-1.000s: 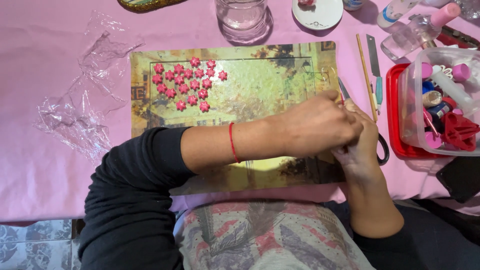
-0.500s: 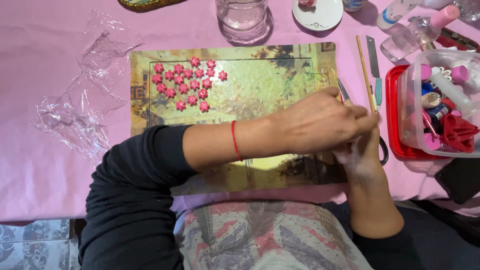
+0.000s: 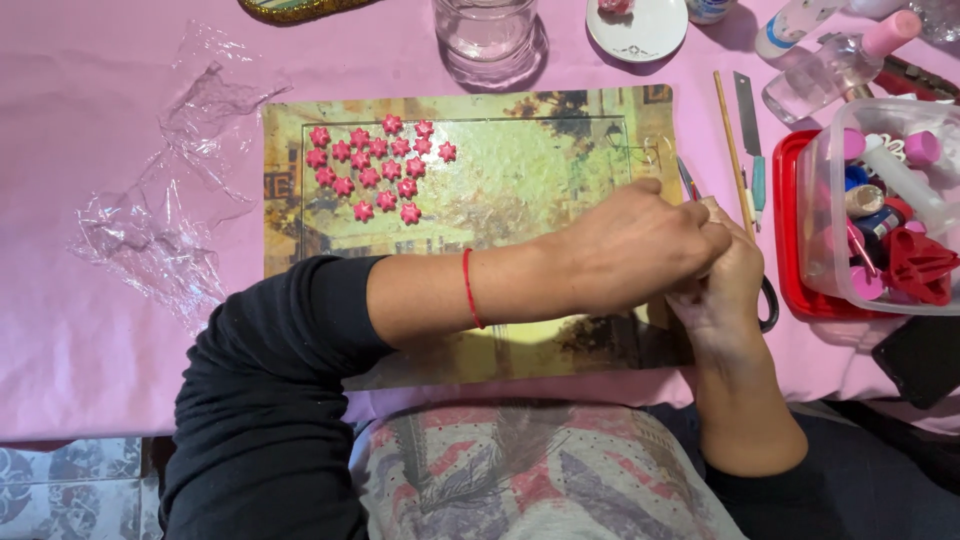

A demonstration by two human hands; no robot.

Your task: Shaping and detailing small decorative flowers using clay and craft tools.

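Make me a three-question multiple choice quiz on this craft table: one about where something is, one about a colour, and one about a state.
1. Where are the small flower shapes?
A. upper left of the picture mat
B. inside the clear tub
C. on the white saucer

2. What colour is the tablecloth?
A. green
B. pink
C. white

3. How are the left hand and right hand?
A. far apart
B. flat on the lap
C. pressed together at the mat's right edge

Answers: 1 A, the flowers cluster in the mat's upper left corner. 2 B, pink cloth shows all round the mat. 3 C, the left hand overlaps the right.
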